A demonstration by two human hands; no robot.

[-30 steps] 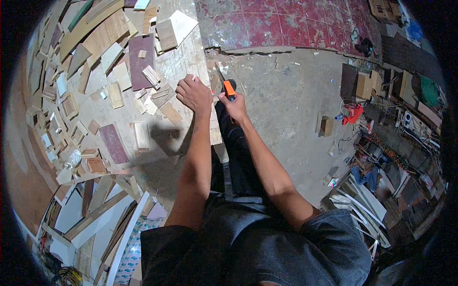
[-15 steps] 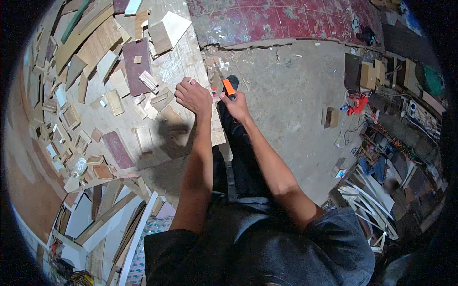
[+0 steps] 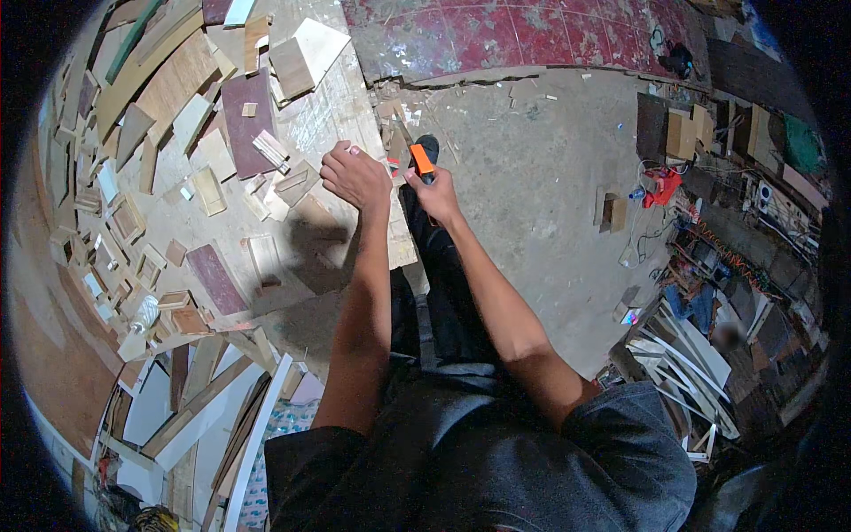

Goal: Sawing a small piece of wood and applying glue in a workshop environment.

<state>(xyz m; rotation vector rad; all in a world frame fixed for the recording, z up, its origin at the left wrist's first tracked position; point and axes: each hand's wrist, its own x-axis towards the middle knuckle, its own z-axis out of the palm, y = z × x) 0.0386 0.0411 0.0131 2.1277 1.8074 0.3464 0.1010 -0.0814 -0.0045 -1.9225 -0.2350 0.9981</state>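
Over a pale wooden counter [image 3: 341, 106], left hand [image 3: 357, 180] curls, grasp unclear; adjacent right hand [image 3: 437, 195] grips an orange-and-black bladed tool [image 3: 421, 160].

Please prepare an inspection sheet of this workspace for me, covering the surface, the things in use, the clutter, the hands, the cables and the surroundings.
Surface: pale work surface, stained, with shadow across its near part.
Things in use: orange-handled tool, its narrow blade pointing away from the person.
Clutter: many loose wood offcuts, plus a dark red panel, on the surface.
Left hand: fingers curled, at the surface's right edge; whether it holds anything is unclear.
Right hand: fingers closed on the tool.
Cables: a coiled orange line at far right.
Surroundings: concrete floor to the right, worn red tiles beyond, white strips piled at lower right.
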